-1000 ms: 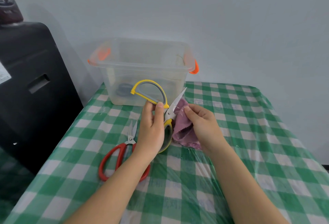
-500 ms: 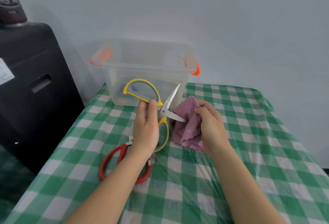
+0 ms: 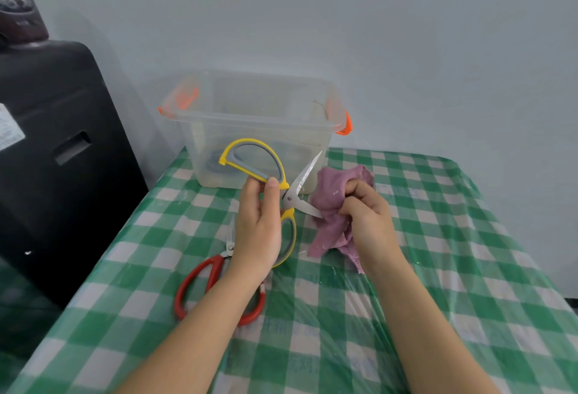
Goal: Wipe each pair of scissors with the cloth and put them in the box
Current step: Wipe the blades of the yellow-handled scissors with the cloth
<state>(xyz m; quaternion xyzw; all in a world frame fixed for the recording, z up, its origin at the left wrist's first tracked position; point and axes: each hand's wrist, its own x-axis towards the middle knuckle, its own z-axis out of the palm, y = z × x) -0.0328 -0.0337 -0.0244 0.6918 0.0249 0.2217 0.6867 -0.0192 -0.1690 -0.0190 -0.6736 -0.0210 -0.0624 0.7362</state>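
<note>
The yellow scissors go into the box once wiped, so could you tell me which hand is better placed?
Left, probably: the left hand already grips the yellow scissors near the box.

You get soft, even, slightly dim light and faint shadows. Glare streaks the plastic film over the checked tablecloth (image 3: 406, 315). Your wide lens bows the table edges. The dark cabinet (image 3: 56, 159) at left goes blurry; the centre stays sharp.
</note>
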